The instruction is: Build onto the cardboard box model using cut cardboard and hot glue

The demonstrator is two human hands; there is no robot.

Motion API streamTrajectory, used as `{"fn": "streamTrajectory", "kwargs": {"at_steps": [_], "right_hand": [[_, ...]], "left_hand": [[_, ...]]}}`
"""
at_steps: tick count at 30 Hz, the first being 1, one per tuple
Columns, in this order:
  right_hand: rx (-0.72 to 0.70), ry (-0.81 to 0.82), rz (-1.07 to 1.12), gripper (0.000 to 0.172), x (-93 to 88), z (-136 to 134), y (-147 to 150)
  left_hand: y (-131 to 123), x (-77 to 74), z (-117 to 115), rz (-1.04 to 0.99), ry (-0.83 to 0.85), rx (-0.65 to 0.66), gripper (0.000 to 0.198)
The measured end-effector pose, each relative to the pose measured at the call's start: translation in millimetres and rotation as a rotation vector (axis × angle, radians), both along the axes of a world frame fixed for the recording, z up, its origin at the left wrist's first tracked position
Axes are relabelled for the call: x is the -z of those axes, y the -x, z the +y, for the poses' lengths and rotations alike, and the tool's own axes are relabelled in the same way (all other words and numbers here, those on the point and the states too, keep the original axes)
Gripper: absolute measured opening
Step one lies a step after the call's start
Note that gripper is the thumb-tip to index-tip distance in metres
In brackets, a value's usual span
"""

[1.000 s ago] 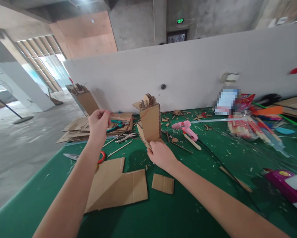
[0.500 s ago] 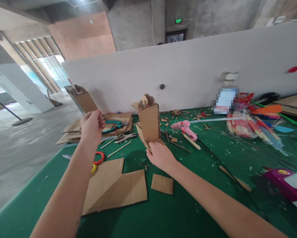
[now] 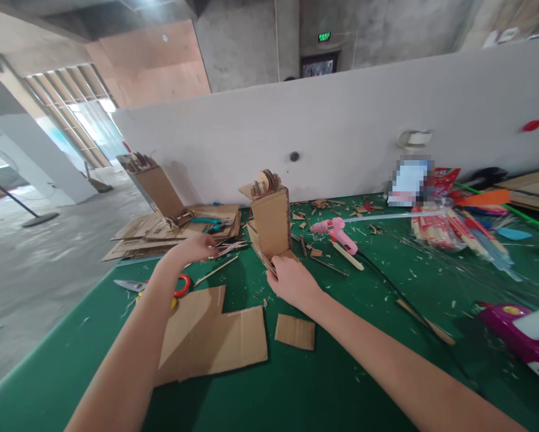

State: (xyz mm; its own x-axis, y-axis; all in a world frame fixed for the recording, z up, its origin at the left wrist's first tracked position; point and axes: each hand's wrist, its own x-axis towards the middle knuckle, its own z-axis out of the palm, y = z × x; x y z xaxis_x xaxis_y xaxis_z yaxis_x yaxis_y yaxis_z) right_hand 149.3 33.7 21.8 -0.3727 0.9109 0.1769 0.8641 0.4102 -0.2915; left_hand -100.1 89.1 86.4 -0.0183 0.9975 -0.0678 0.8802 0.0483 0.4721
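Note:
My right hand (image 3: 294, 281) grips the low front edge of a cardboard model (image 3: 272, 222), which stands upright with round cardboard discs (image 3: 268, 180) stacked on its top. Over the left side of the table is my left hand (image 3: 196, 247), its fingers curled and pressed together; whatever they hold is too small to make out. Close beyond it lie teal-handled pliers (image 3: 209, 223) and a metal tool (image 3: 233, 247). Scissors with red and yellow handles (image 3: 132, 286) are partly covered by my left forearm. A cut cardboard sheet (image 3: 215, 342) and a small cardboard piece (image 3: 295, 332) lie in front.
A pink glue gun (image 3: 337, 233) with a black cord rests right of the model. Cardboard sheets (image 3: 134, 231) and a tall cardboard box (image 3: 156, 189) stand back left. Wrapped sticks (image 3: 436, 228) and a purple device (image 3: 517, 342) are at right. Scraps litter the green table.
My left hand has come down and to the right, from a raised spot beside the box to low near the pliers. My right hand and the model have stayed in place.

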Motion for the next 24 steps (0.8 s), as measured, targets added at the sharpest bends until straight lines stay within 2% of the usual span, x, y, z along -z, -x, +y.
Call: {"fn": "streamTrajectory", "kwargs": {"at_steps": [2, 5, 10, 15, 24], "right_hand": [[0.002, 0.009, 0.005, 0.020, -0.4, 0.2, -0.2], [0.009, 0.024, 0.012, 0.022, -0.3, 0.8, -0.3], [0.030, 0.054, 0.012, 0.024, 0.4, 2.9, 0.1], [0.032, 0.053, 0.024, 0.023, -0.5, 2.8, 0.2], [0.016, 0.028, 0.095, 0.019, -0.5, -0.6, -8.0]], "left_hand": [[3.0, -7.9, -6.6, 0.074, 0.107, 0.042, 0.020], [-0.2, -25.2, -19.4, 0.171, 0.178, 0.134, 0.027], [-26.6, -48.2, -40.0, 0.257, 0.099, 0.291, 0.028], [-47.3, -49.1, -47.9, 0.241, 0.031, 0.285, 0.016], [-55.9, -45.3, -50.3, 0.246, 0.039, 0.307, 0.016]]}}
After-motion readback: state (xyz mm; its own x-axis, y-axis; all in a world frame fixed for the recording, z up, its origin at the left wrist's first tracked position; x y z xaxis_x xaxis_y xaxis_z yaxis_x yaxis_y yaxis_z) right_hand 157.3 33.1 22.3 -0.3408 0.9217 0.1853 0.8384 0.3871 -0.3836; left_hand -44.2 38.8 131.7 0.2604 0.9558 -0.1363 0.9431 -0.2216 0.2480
